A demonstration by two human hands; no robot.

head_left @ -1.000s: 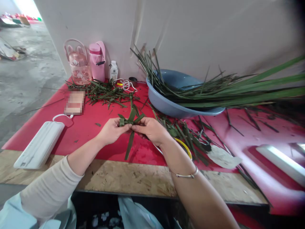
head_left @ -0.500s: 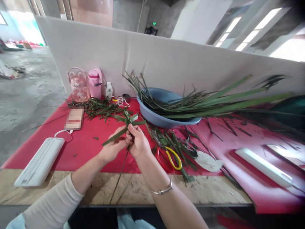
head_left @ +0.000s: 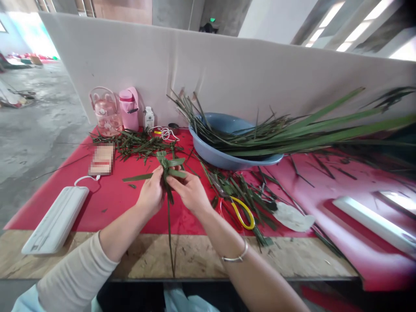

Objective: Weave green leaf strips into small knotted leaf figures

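Between my two hands is a woven green leaf piece, a knot of folded strips with ends sticking out to both sides and a long thin stem hanging down past the table edge. My left hand is closed on its left side, thumb and fingers pinching near the knot. From the right, my right hand pinches the lower strips with thumb and forefinger. Scissors with one red and one yellow handle lie on the red cloth to the right of my right hand, their blades among leaf scraps.
A blue basin full of long leaves stands at the back right. Cut leaf pieces are heaped at the back left, before a pink bottle. A white power bank is cabled to a blurred flat object.
The woven piece has turned and shifted slightly left. My right hand has moved from the stem to the piece's right side, and my left hand has risen closer to the knot.
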